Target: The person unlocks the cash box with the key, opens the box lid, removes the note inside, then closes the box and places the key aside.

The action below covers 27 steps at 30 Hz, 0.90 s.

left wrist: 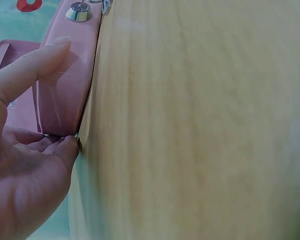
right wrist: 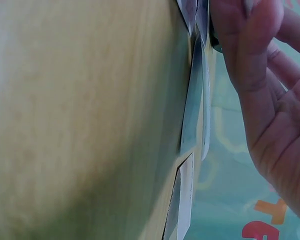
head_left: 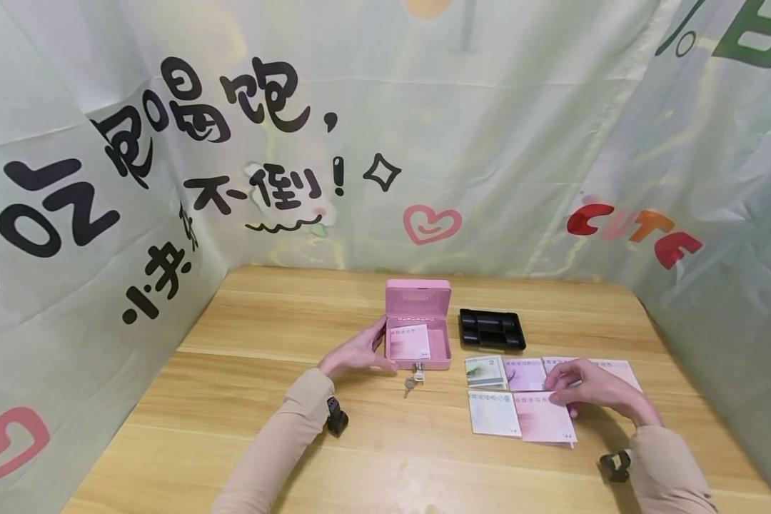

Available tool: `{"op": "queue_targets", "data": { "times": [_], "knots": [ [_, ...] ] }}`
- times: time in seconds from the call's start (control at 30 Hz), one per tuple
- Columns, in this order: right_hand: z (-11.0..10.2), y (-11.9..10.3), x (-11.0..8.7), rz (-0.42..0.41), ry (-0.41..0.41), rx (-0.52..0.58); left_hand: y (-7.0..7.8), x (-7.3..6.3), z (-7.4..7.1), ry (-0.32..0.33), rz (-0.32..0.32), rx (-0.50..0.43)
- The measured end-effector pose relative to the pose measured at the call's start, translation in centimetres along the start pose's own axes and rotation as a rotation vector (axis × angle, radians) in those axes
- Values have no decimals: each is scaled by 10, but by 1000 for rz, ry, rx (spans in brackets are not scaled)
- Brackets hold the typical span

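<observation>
A pink cash box (head_left: 450, 350) stands with its lid raised, and a pink banknote (head_left: 410, 342) lies inside. My left hand (head_left: 358, 351) grips the box's left front corner; in the left wrist view the thumb (left wrist: 50, 56) lies on the front face and the fingers bend against the side. My right hand (head_left: 594, 389) is over the laid-out banknotes, its fingertips by the edges of a purple banknote (head_left: 522, 374) and a pink-white banknote (head_left: 542, 420). A gap shows between thumb and forefinger; in the right wrist view the fingertips are partly out of frame.
A black compartment tray (head_left: 492, 330) sits right of the box. Keys (head_left: 410, 385) hang from the box's front lock. A green banknote (head_left: 485, 373), a pale blue banknote (head_left: 493, 414) and further pink banknotes (head_left: 622, 371) lie in two rows. Printed cloth (head_left: 501, 143) encloses the wooden table (head_left: 231, 428).
</observation>
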State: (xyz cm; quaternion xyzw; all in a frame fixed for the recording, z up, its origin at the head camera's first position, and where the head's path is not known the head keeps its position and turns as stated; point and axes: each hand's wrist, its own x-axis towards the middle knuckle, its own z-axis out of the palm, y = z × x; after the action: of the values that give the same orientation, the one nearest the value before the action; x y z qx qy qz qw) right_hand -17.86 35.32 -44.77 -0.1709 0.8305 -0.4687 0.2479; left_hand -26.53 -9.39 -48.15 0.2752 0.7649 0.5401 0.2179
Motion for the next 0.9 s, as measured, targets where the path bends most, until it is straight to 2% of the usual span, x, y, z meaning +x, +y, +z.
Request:
{"op": "queue_targets", "data": {
  "times": [0.2,0.37,0.53,0.63,0.9],
  "knots": [
    [-1,-2,-2,33,24,-25,-2,2,-1,-3,-2,-3],
    [-4,-2,-4,9,68,-69,-5,2,-1,17,-45,9],
    [-10,-6,-6,6,112,-107,-4,2,-1,11,-32,-2],
    [-14,-11,-6,10,137,-133,-3,1,0,3,-23,-10],
    [-15,-38,4,-44,185,-168,-1,0,0,6,-16,-4]
  ]
}}
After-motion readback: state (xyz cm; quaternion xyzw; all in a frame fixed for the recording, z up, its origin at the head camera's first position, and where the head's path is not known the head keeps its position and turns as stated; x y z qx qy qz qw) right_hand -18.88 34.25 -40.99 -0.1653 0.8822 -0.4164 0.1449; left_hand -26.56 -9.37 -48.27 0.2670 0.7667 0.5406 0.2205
